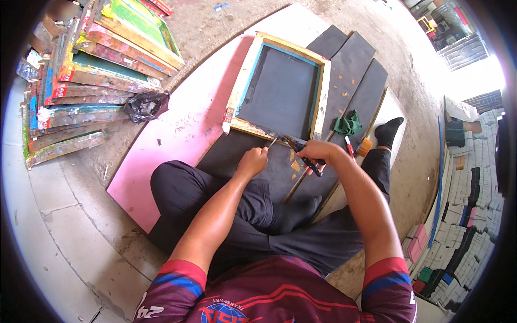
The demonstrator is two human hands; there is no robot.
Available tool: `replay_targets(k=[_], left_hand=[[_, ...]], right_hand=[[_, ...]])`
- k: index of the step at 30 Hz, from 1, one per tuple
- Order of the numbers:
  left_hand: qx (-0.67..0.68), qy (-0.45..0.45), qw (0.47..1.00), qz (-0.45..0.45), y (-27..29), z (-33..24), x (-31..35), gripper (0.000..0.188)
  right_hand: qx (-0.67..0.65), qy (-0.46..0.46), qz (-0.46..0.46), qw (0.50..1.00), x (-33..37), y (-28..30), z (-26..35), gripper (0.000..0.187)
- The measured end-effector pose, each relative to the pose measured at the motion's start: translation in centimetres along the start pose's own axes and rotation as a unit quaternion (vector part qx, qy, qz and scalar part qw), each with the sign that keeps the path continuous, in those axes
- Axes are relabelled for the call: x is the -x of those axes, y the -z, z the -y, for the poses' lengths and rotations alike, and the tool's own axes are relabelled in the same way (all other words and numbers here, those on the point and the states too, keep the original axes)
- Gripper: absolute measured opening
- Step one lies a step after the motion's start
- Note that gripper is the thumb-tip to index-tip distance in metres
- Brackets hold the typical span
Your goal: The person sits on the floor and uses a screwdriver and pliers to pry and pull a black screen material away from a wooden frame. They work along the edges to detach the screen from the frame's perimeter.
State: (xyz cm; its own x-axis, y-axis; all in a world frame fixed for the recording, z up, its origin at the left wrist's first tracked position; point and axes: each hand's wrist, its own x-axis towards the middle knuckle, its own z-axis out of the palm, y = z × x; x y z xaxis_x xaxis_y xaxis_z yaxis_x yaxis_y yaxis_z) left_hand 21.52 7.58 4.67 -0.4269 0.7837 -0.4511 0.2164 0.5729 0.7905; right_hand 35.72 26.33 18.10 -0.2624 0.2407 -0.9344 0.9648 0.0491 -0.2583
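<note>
A wooden screen-printing frame (326,81) with dark mesh and a blue-green inner edge lies flat in front of me. My left hand (252,163) is closed round a thin pointed metal rod (273,142), just off the frame's near edge. In my right hand (321,154) is a black hand tool (293,143) with two handles, much like pliers. Its head is close to the frame's near right corner and to the rod's tip; whether they touch, I cannot tell. Part of its handles is hidden by my fingers.
Dark boards (353,67) and a pink sheet (177,132) lie under the frame. Nearby are a green cloth (348,124), a brush (364,147), a red-and-white pen-like object (349,146) and several brown scraps (295,166). Paint-stained frames (89,116) are stacked left, beside a black plastic bag (145,106).
</note>
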Motion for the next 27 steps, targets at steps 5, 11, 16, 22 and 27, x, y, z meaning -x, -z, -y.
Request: replay_targets(k=[5, 11, 16, 22, 27], left_hand=[[-0.001, -0.008, 1.000, -0.031, -1.2, 1.2, -0.3, 0.058], [-0.043, -0.008, 0.999, -0.015, -1.5, 0.8, -0.6, 0.056], [-0.038, 0.013, 0.999, 0.023, -1.2, 0.6, -0.9, 0.057], [-0.057, 0.000, 0.998, -0.017, -2.1, 0.7, -1.5, 0.056], [-0.041, -0.004, 0.998, -0.037, -2.1, 1.7, -1.7, 0.055]], right_hand=[[0.080, -0.051, 0.035, 0.995, 0.3, 1.9, 4.0, 0.046], [0.098, -0.088, 0.064, 0.989, -1.5, 2.9, 5.7, 0.032], [0.195, -0.051, -0.002, 0.980, -0.9, 0.2, 3.8, 0.019], [0.175, 0.120, -0.159, 0.964, -3.8, -4.3, -3.7, 0.021], [0.082, 0.129, -0.260, 0.953, -4.2, -8.3, -5.1, 0.044]])
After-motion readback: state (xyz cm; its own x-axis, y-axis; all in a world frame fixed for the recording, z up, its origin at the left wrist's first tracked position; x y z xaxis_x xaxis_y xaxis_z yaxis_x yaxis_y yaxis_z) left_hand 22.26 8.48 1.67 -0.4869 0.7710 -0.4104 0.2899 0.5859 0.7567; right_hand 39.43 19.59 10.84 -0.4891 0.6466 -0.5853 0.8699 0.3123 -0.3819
